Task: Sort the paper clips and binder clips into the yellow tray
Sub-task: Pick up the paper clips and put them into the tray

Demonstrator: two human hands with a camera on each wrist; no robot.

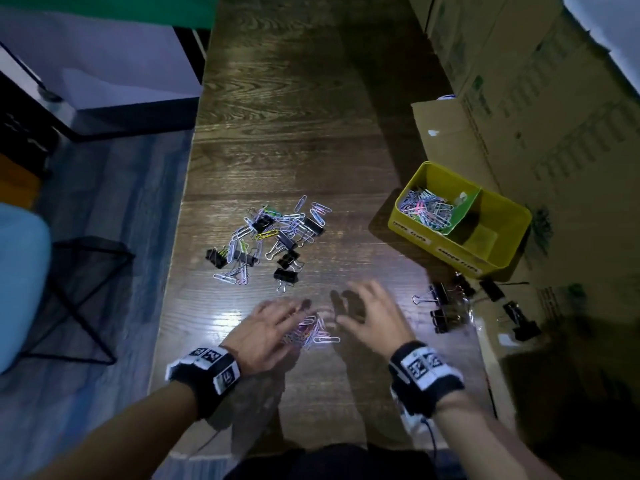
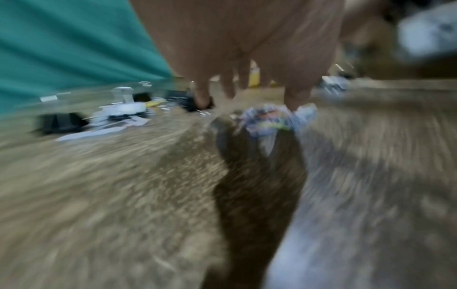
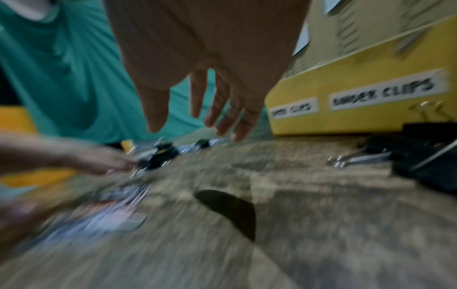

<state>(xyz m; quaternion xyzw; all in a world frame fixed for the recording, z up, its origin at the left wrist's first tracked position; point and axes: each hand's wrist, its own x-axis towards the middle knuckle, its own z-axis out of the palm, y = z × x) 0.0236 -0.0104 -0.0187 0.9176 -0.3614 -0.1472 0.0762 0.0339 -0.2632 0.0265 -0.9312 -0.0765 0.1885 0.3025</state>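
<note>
A mixed heap of paper clips and black binder clips (image 1: 268, 237) lies mid-table. Closer to me sits a small pile of coloured paper clips (image 1: 311, 329) (image 2: 268, 119). My left hand (image 1: 273, 323) hovers over that pile's left side with straight, spread fingers, the thumb tip (image 2: 295, 97) close to the clips. My right hand (image 1: 367, 313) (image 3: 197, 115) hangs open just right of the pile, holding nothing. The yellow tray (image 1: 505, 206) (image 3: 346, 82) stands at the right; its left compartment holds paper clips, its right one looks bare. Both wrist views are motion-blurred.
Several black binder clips (image 1: 446, 306) (image 3: 420, 156) lie on the table in front of the tray, right of my right hand. Cardboard boxes (image 1: 519, 81) line the right side. A black wire stool (image 1: 76, 292) stands off the table's left edge.
</note>
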